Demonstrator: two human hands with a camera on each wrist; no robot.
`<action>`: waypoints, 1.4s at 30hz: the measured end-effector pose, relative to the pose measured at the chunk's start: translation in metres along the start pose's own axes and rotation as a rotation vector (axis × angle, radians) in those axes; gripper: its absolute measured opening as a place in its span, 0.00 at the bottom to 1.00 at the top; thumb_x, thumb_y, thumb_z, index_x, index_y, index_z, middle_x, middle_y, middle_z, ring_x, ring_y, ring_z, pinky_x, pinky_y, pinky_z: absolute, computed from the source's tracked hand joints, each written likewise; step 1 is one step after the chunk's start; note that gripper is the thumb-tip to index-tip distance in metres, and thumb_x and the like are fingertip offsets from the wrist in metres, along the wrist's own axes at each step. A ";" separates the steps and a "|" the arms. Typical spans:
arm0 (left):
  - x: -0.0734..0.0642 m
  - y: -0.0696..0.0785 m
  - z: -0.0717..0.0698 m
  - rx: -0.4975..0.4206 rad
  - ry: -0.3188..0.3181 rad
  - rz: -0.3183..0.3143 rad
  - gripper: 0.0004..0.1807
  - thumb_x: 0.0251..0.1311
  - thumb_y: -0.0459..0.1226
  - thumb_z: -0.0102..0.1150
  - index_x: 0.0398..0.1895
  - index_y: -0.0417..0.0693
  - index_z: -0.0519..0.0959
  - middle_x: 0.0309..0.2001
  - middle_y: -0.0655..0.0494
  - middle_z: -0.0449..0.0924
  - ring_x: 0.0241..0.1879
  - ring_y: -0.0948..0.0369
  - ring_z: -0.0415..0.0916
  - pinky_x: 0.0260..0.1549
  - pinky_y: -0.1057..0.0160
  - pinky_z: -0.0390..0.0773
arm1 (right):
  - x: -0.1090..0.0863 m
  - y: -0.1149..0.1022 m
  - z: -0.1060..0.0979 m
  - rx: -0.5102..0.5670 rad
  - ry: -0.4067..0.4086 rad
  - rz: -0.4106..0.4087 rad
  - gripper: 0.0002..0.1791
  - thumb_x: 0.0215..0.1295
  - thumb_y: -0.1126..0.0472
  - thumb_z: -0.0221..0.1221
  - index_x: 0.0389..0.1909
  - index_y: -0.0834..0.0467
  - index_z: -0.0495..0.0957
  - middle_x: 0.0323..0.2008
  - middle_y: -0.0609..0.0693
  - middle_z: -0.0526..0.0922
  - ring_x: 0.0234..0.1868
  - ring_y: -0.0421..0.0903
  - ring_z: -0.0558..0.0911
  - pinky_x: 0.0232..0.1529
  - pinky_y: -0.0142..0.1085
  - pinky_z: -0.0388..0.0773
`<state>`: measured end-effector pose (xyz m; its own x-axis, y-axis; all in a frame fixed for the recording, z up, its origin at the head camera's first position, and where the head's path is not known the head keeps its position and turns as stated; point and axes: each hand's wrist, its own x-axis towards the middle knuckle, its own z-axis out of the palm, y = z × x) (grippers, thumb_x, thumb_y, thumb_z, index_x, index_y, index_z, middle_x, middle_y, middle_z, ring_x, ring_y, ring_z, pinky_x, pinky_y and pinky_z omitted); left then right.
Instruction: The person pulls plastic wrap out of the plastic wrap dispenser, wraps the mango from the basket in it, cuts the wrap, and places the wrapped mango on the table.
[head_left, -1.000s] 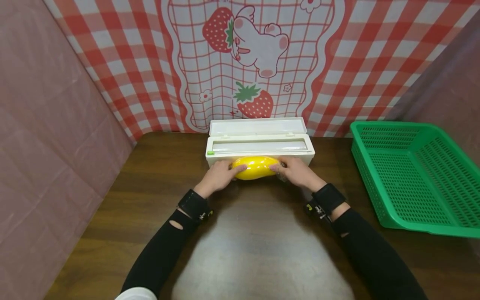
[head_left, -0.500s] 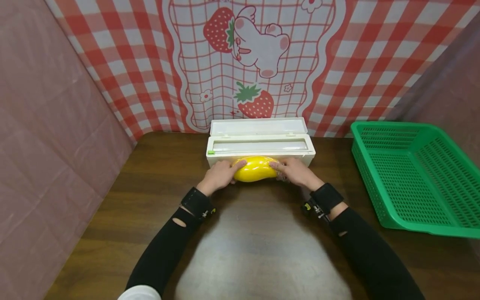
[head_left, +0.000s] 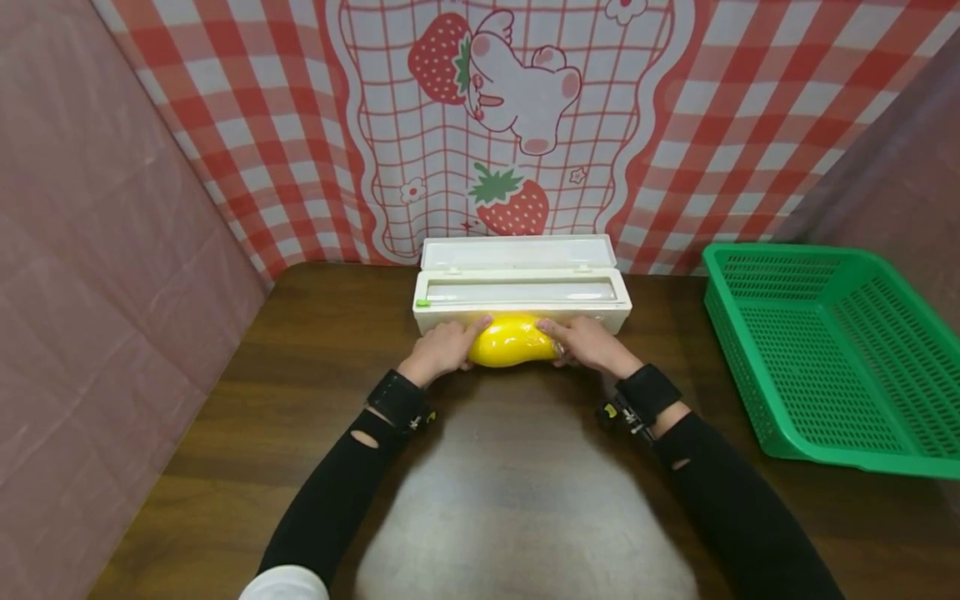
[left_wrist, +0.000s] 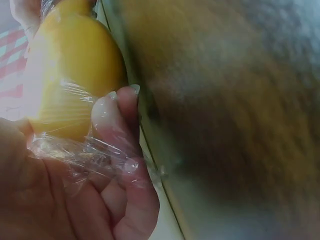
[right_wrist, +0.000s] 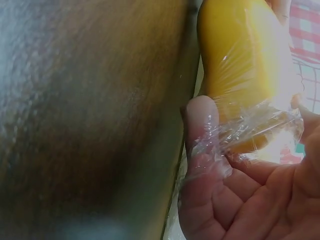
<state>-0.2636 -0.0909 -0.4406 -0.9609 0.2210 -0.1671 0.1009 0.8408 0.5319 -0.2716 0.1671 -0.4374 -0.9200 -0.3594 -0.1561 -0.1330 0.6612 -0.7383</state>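
Note:
A glossy yellow mango-shaped fruit [head_left: 512, 342] is held crosswise just in front of a white cling film dispenser [head_left: 585, 321]. Clear cling film [right_wrist: 250, 125] covers it, bunched and wrinkled at both ends. My left hand [head_left: 442, 348] grips the left end, thumb on top and fingers curled beneath. On the opposite end my right hand [head_left: 596, 343] does the same, its thumb lying over the top. Both wrist views show film gathered across the fingers. The dispenser's lid [head_left: 517, 252] is raised at the back, and a green slider [head_left: 423, 303] sits at the left of its front edge.
A green plastic basket [head_left: 787, 437] stands on the right of the brown wooden table [head_left: 300, 358]. Behind the dispenser hangs a red-and-white checked cloth [head_left: 277, 133] with strawberry prints. A pink cloth [head_left: 97, 250] borders the left side.
The yellow fruit has tipped and come slightly nearer, between both hands. The thumbs have shifted up toward its far upper side. Dispenser and basket stay put.

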 end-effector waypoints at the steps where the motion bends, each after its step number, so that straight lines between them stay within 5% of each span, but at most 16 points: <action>1: 0.001 0.000 0.000 0.002 -0.008 -0.002 0.46 0.54 0.74 0.13 0.24 0.52 0.77 0.19 0.60 0.79 0.21 0.61 0.75 0.26 0.57 0.69 | 0.000 0.000 0.000 -0.002 -0.003 0.008 0.35 0.63 0.32 0.42 0.27 0.61 0.75 0.19 0.56 0.75 0.26 0.48 0.81 0.29 0.44 0.76; 11: 0.005 0.002 -0.001 0.007 -0.042 -0.013 0.47 0.55 0.73 0.12 0.27 0.51 0.76 0.18 0.58 0.78 0.22 0.59 0.75 0.28 0.57 0.68 | 0.000 -0.001 -0.003 -0.004 -0.036 0.064 0.39 0.62 0.29 0.40 0.21 0.63 0.73 0.22 0.55 0.79 0.26 0.49 0.81 0.28 0.43 0.74; 21: 0.010 0.001 -0.007 -0.140 -0.143 -0.007 0.48 0.54 0.74 0.16 0.35 0.45 0.75 0.21 0.52 0.79 0.21 0.58 0.78 0.29 0.59 0.68 | 0.003 0.001 -0.004 0.081 -0.078 0.123 0.41 0.59 0.26 0.40 0.30 0.62 0.77 0.23 0.54 0.81 0.24 0.53 0.81 0.21 0.37 0.68; 29: 0.006 0.003 -0.006 -0.171 -0.155 -0.013 0.47 0.57 0.72 0.19 0.26 0.42 0.76 0.18 0.51 0.78 0.21 0.56 0.78 0.30 0.60 0.69 | 0.000 0.010 0.004 0.181 -0.021 0.173 0.41 0.54 0.25 0.44 0.25 0.63 0.76 0.23 0.56 0.81 0.25 0.51 0.81 0.25 0.38 0.75; 36: 0.002 0.003 -0.006 -0.150 -0.157 0.001 0.48 0.58 0.71 0.17 0.22 0.43 0.77 0.16 0.53 0.78 0.21 0.56 0.78 0.31 0.60 0.69 | -0.018 0.011 0.000 0.309 0.010 0.151 0.38 0.64 0.33 0.42 0.35 0.68 0.75 0.26 0.58 0.82 0.29 0.54 0.82 0.29 0.42 0.78; 39: -0.001 0.003 -0.007 -0.107 -0.164 0.029 0.47 0.59 0.71 0.15 0.23 0.45 0.78 0.16 0.55 0.78 0.21 0.58 0.78 0.32 0.60 0.69 | -0.027 0.012 -0.005 0.232 0.066 0.111 0.32 0.66 0.38 0.46 0.35 0.66 0.76 0.26 0.57 0.82 0.28 0.52 0.82 0.29 0.41 0.78; 42: -0.004 0.003 -0.008 -0.047 -0.160 0.047 0.47 0.59 0.71 0.13 0.24 0.46 0.77 0.16 0.57 0.78 0.22 0.59 0.78 0.32 0.59 0.69 | -0.035 0.011 -0.007 -0.040 0.229 -0.026 0.22 0.65 0.42 0.51 0.33 0.59 0.78 0.22 0.50 0.80 0.23 0.46 0.78 0.26 0.37 0.76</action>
<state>-0.2617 -0.0936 -0.4315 -0.9016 0.3386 -0.2693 0.1290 0.8046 0.5797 -0.2440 0.1918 -0.4356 -0.9752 -0.2206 0.0192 -0.1682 0.6812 -0.7125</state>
